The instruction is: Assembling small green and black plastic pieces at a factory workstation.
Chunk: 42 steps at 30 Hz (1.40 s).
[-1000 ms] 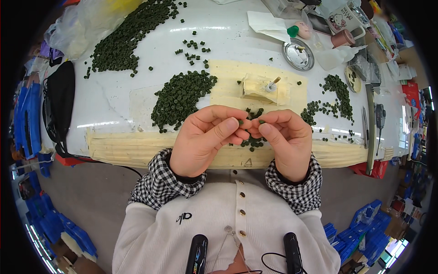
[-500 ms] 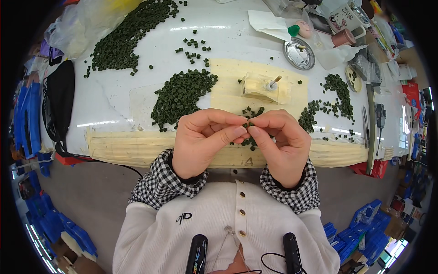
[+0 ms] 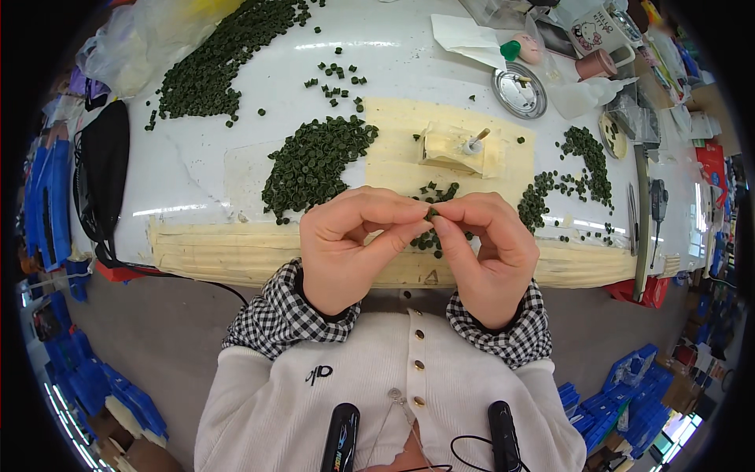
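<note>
Close together over the table's near edge, my left hand [image 3: 346, 240] and my right hand [image 3: 487, 248] pinch one small dark green part [image 3: 432, 213] between thumbs and forefingers. The fingertips hide most of it. Just beyond and beneath the hands lies a loose group of like green parts [image 3: 440, 191]. A larger pile of small dark green round parts [image 3: 314, 161] is left of my left hand. Right of my right hand, more green parts [image 3: 533, 206] lie scattered. Behind the hands stands a taped block [image 3: 452, 149] with a short upright pin on it.
A big heap of green parts [image 3: 208, 79] covers the far left, beside a clear plastic bag [image 3: 126, 55]. At the far right are a round metal dish [image 3: 519, 90], a white squeeze bottle [image 3: 586, 96] and a mug [image 3: 598, 31]. Tweezers [image 3: 633, 220] lie near the right edge.
My fingertips have shifted slightly around the small green part, and my left thumb sits a little straighter. Both hands stay in nearly the same place.
</note>
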Available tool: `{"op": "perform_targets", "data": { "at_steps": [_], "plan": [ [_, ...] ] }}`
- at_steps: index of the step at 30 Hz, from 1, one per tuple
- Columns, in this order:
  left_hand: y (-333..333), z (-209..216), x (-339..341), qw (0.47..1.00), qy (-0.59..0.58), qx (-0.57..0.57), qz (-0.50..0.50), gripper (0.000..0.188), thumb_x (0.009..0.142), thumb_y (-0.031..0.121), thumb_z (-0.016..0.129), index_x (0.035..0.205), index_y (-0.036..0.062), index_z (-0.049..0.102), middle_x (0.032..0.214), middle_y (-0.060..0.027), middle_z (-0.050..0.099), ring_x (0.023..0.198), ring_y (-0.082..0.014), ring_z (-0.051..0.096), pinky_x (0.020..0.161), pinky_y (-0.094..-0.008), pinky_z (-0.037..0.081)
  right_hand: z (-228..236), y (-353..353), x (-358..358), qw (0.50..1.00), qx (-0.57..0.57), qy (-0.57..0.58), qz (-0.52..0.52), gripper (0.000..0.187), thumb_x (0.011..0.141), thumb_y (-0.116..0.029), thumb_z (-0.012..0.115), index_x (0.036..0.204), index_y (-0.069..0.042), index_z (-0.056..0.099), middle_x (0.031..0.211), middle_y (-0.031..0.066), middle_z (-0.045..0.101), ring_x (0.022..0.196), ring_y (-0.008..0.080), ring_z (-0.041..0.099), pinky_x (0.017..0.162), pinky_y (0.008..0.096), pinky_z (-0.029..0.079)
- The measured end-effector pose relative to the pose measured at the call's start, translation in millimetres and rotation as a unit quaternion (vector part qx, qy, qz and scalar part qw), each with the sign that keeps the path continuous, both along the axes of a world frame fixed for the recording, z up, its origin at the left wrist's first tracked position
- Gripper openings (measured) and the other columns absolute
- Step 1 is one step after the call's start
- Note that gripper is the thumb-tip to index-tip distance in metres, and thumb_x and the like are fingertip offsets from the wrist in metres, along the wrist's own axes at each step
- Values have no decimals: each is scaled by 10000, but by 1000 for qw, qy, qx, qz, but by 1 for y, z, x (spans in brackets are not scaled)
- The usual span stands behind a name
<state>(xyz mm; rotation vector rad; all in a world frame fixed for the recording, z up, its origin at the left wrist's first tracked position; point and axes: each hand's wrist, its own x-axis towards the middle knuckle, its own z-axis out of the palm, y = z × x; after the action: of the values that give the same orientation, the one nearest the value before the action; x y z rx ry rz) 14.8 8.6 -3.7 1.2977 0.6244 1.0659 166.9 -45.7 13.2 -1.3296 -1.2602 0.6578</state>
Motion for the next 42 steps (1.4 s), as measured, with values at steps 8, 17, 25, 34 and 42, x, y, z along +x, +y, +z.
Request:
{"op": "perform_targets", "data": {
  "at_steps": [8,17,25,34,42],
  "plan": [
    [-1,1,1,995,-42,-92,-2,162,781,-101,643,936,-52,648,936,-131,651,845,-154,635,743,-240,523,1,-4,0,999,1,-27,20,171,772,68,650,938,28,660,876,119,630,744,164,618,652,239,497],
    [0,1,-1,995,-34,-95,-18,151,798,-94,631,945,-61,647,950,-139,643,842,-154,635,743,-239,530,4,-4,5,996,21,-59,61,242,772,76,651,1006,14,664,919,116,625,773,166,625,668,236,503],
    [1,4,0,988,-52,-142,-33,167,801,-76,637,966,-53,647,966,-140,644,873,-154,638,755,-241,531,1,-4,5,997,26,-30,60,249,772,80,647,1010,9,667,926,116,628,806,170,624,693,240,503],
    [3,0,-2,995,-36,-89,-35,173,805,-75,632,976,-53,646,949,-120,637,848,-144,636,742,-225,526,0,-6,5,998,12,-25,63,253,774,74,647,1016,3,669,931,114,626,806,170,620,704,242,500],
    [2,0,0,997,-38,-66,-27,173,803,-85,627,968,-44,656,940,-117,640,843,-143,635,730,-226,525,-3,-6,5,998,16,-23,61,263,773,63,656,1028,0,669,931,113,623,799,167,612,696,240,492]
  ]
}}
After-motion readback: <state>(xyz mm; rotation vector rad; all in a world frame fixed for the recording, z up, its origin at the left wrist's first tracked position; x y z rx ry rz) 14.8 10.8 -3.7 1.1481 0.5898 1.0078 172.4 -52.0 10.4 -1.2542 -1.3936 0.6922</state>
